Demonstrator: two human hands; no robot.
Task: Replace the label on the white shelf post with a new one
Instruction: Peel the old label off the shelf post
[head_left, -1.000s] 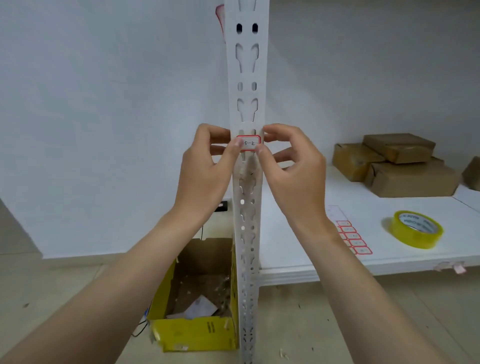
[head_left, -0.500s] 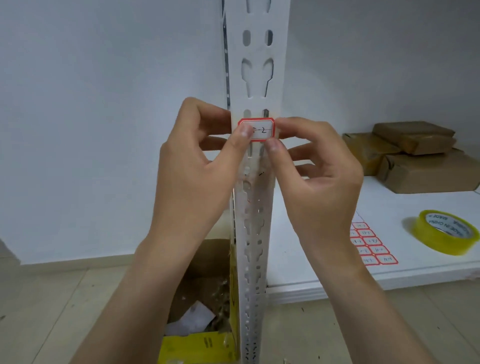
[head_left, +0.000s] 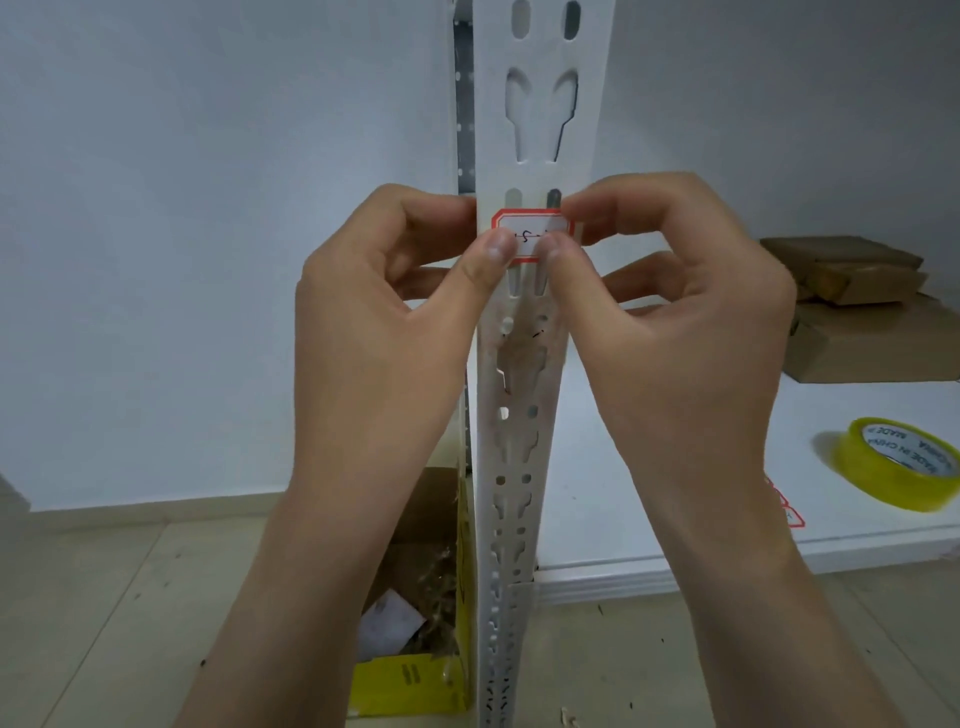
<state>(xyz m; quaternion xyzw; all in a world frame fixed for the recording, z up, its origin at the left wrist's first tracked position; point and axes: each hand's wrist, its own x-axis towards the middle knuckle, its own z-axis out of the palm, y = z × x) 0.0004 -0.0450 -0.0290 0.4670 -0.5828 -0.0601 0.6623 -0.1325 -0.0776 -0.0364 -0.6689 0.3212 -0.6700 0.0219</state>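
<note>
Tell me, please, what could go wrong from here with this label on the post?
1. The label lies across slots in the white post, so it may bond weakly there and lift.
2. The right hand has its thumb over part of the handwriting, which might smudge.
3. The left hand presses only the lower corner; uneven pressure could leave the label creased or tilted.

— What's on the shelf (head_left: 582, 509)?
— A yellow tape roll (head_left: 898, 470) near the front, brown boxes (head_left: 862, 322) stacked behind it.
— And the floor (head_left: 104, 623)?
— An open yellow carton (head_left: 410, 680), paper scrap (head_left: 389, 621) inside.
</note>
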